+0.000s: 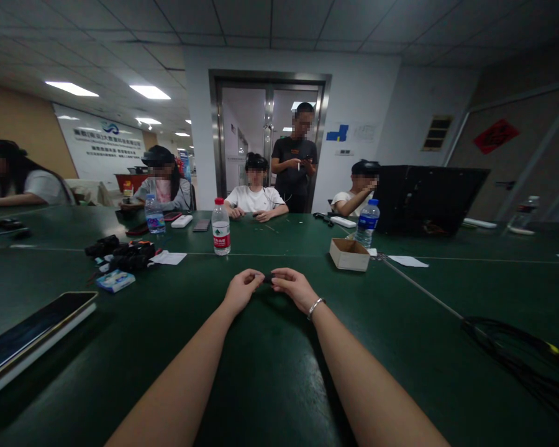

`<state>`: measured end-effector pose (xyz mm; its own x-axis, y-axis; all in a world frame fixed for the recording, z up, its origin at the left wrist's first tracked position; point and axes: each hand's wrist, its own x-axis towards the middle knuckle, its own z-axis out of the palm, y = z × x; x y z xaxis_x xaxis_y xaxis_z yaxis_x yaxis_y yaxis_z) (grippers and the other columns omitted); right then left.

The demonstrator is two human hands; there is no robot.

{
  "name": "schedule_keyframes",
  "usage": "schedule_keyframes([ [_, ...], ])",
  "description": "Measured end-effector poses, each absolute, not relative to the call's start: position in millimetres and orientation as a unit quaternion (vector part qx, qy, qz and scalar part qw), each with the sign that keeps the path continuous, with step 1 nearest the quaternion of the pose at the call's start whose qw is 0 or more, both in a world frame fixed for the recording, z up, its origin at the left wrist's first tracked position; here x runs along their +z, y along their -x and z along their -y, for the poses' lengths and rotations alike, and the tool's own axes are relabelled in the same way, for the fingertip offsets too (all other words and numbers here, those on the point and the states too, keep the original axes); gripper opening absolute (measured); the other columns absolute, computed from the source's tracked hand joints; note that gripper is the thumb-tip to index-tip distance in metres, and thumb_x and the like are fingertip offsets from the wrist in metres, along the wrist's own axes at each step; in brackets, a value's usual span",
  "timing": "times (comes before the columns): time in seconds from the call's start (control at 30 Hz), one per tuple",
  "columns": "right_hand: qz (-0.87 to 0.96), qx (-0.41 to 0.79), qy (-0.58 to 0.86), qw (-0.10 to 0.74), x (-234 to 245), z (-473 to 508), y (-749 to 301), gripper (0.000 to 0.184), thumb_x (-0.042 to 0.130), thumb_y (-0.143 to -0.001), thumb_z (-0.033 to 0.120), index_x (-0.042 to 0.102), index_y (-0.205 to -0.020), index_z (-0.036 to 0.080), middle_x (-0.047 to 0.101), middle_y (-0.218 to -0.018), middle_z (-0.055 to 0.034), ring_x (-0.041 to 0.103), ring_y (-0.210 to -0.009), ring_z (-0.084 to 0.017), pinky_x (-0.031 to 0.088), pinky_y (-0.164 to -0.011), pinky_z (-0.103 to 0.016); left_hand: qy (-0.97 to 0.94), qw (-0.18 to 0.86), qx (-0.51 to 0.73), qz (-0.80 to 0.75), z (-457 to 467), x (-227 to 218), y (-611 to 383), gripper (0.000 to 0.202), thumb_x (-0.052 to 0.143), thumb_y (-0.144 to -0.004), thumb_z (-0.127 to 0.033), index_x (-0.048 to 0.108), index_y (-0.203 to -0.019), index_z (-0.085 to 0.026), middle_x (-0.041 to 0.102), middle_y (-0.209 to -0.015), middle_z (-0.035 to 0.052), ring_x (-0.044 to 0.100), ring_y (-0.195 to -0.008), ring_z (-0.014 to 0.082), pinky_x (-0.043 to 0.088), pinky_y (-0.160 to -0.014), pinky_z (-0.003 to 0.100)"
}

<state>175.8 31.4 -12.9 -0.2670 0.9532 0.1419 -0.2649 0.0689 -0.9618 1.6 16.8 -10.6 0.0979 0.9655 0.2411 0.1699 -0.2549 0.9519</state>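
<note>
Both my hands meet over the middle of the dark green table (270, 347). Between them is a small black object (268, 279), too small and dark for me to name its kind. My left hand (243, 290) pinches its left end between thumb and fingertips. On the other end, the thumb and fingers of my right hand (294, 287) are closed. A silver bracelet (315, 308) circles my right wrist. The fingertips hide part of the black object.
A red-capped water bottle (221, 230) stands beyond my left hand. An open cardboard box (349, 256) and a blue-capped bottle (368, 223) are ahead right. A phone (37, 335) lies left, coiled black cables (517, 354) right. Several people are across the table, near a black monitor (423, 198).
</note>
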Motion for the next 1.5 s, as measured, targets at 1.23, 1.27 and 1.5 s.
schedule_keyframes([
  [1.23,0.508,0.609,0.335,0.509,-9.5,-30.0,-176.0,0.033,0.075,-0.066,0.033,0.061,-0.084,0.01,0.061,-0.062,-0.0053,0.057,-0.054,-0.011,0.043,-0.045,-0.017,-0.635,0.39,0.526,-0.41,-15.7,-12.2,-4.8,0.031,0.063,-0.07,-0.033,0.059,-0.095,-0.016,0.063,-0.093,0.0076,0.059,-0.086,0.0185,0.045,-0.08,0.03],
  [1.27,0.507,0.609,0.336,0.509,-9.6,-29.9,-176.1,0.033,0.075,-0.066,0.033,0.061,-0.084,0.01,0.061,-0.062,-0.0051,0.057,-0.054,-0.011,0.043,-0.045,-0.017,-0.636,0.396,0.518,-0.413,-15.1,-11.6,-5.0,0.03,0.061,-0.072,-0.036,0.06,-0.094,-0.016,0.063,-0.09,0.0071,0.059,-0.085,0.0185,0.045,-0.078,0.03],
  [1.5,0.503,0.617,0.333,0.505,-9.4,-30.3,-175.1,0.031,0.074,-0.067,0.032,0.06,-0.084,0.01,0.061,-0.062,-0.0054,0.057,-0.053,-0.011,0.043,-0.045,-0.018,-0.62,0.389,0.552,-0.399,-15.4,-11.2,-4.7,0.037,0.065,-0.068,-0.034,0.058,-0.1,-0.016,0.063,-0.092,0.007,0.059,-0.086,0.018,0.045,-0.077,0.029],
])
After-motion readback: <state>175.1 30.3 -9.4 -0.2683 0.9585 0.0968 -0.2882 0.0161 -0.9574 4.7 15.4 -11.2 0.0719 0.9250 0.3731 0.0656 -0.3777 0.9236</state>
